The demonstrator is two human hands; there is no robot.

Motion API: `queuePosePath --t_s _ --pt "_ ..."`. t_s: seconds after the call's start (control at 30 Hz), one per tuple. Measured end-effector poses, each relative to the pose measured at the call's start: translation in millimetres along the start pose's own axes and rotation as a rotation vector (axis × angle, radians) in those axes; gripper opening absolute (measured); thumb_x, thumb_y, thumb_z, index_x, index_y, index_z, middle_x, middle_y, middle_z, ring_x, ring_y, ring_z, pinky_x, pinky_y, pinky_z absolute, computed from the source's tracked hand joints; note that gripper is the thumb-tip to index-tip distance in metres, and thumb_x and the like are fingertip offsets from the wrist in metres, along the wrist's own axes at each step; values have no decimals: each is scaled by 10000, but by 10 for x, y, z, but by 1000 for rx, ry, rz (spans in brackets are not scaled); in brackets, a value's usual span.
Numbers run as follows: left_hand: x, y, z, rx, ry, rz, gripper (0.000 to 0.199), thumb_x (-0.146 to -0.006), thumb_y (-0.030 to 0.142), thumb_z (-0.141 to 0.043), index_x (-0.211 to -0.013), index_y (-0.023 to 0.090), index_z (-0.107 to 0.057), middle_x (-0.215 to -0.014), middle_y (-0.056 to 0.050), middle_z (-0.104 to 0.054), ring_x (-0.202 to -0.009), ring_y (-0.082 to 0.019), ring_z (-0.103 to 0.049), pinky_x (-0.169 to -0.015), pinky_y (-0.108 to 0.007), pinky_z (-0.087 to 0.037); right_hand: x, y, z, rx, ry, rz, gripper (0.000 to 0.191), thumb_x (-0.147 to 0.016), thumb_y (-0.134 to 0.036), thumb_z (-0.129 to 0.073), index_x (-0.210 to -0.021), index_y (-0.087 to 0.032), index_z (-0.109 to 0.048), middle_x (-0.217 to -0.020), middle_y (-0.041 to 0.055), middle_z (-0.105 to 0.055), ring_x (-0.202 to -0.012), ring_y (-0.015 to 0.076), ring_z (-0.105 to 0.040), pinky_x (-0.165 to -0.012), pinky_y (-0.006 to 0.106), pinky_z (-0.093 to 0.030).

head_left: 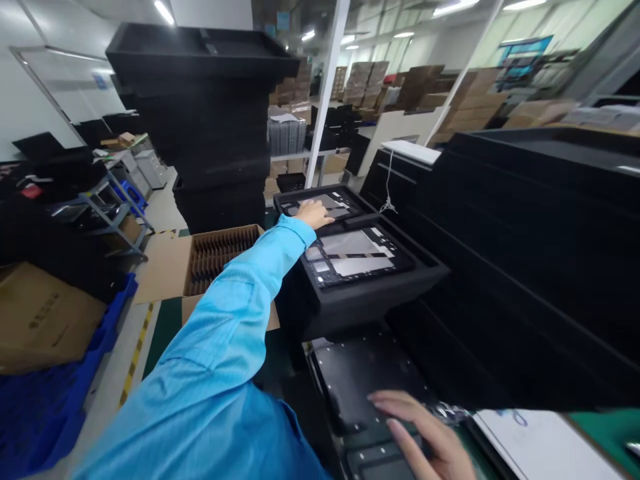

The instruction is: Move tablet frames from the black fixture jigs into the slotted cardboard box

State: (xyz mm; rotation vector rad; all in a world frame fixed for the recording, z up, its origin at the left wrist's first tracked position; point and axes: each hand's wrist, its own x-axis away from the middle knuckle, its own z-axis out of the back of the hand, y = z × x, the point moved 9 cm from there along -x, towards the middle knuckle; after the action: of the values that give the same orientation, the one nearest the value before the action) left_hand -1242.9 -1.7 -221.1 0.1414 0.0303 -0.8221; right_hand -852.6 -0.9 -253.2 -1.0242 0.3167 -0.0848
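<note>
The left hand (314, 215) reaches out on a straight arm in a pale blue sleeve (235, 313), fingers flat and open, pressing nothing firmly, on a moulded black tray (305, 195) with silvery inset panels. The right hand (423, 433), cut off by the frame's bottom edge, lies with slightly parted fingers (400, 427) on a scuffed black plate (360, 373), gripping nothing visible. Just left stands a cardboard carton of slotted dividers (220, 257).

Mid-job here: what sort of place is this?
Most likely a factory assembly or packing area: tall stacks of black foam trays, an open carton of slotted dividers, and brown cartons piled in the background.
</note>
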Motion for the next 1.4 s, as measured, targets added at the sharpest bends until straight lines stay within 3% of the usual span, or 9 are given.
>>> queuePosePath --t_s 0.13,0.23,0.37,0.57,0.7,0.83,1.03,1.27,1.4 --pt "-99 -672 5 63 -32 -12 491 -888 553 -424 -1200 241 -638 -1310 -129 -514 -1217 -341 -411 -1005 -492 -310 -959 -334 -316 336 2 145 289 -896 -422 -475 -983 -259 -697 -1030 83 -695 -964 257 -656 -852 402 -553" --pt "-189 -1173 8 98 -9 76 625 -852 631 -425 -1214 157 -612 -1293 -175 -543 -1245 -353 -364 -1007 -498 -299 -1646 -230 -475 615 8 137 383 -909 -449 -431 -1109 -209 -652 -1181 119 -638 -1093 292 -594 -942 468 -497" --pt "-363 -1212 -11 41 47 24 590 -864 579 -464 -1109 80 -661 -1134 -203 -640 -1196 -352 -398 -1005 -463 -265 -2114 183 -552 823 -41 52 473 -896 -494 -422 -1222 -199 -595 -1299 133 -569 -1158 319 -553 -949 497 -481" --pt "-418 -963 -92 73 22 5 628 -844 577 -515 -1132 34 -646 -1169 -251 -605 -1140 -374 -450 -967 -462 -267 -2154 442 -566 886 -157 -3 580 -881 -504 -448 -1394 -233 -454 -1459 110 -425 -1346 341 -376 -1047 537 -393" --pt "-355 -1035 -86 183 13 67 653 -828 580 -533 -1214 56 -578 -1264 -252 -540 -1180 -370 -449 -973 -447 -288 -2189 449 -557 878 -231 -49 629 -849 -482 -496 -1415 -214 -431 -1484 115 -388 -1365 348 -343 -1062 540 -372" --pt "-370 -1097 -123 241 -30 108 634 -826 597 -507 -1182 80 -599 -1275 -232 -542 -1200 -361 -460 -1011 -456 -268 -2246 325 -545 977 -145 -39 592 -792 -387 -539 -1354 -204 -499 -1481 104 -392 -1360 368 -337 -1061 552 -359" --pt "-539 -1194 -143 380 -19 122 593 -794 614 -538 -1068 99 -650 -1232 -200 -592 -1201 -354 -485 -1051 -484 -251 -2280 199 -722 1041 -170 22 452 -901 -300 -408 -1320 -185 -530 -1418 94 -481 -1309 306 -423 -1051 483 -392" --pt "-546 -1076 -147 1521 59 -78 408 -799 439 -640 -1029 101 -638 -1046 -94 -682 -1090 -242 -605 -1011 -417 -412 -2353 -270 -741 1240 -151 132 431 -893 -205 -451 -1313 -161 -537 -1374 136 -523 -1176 310 -542 -908 455 -475" --pt "-374 -822 -180 1759 84 -205 372 -814 363 -661 -1076 102 -623 -1123 -83 -669 -1163 -245 -582 -1048 -449 -395 -2585 -621 -195 1367 23 -138 433 -907 -195 -434 -1319 -88 -515 -1239 214 -599 -1035 340 -615 -704 433 -464"
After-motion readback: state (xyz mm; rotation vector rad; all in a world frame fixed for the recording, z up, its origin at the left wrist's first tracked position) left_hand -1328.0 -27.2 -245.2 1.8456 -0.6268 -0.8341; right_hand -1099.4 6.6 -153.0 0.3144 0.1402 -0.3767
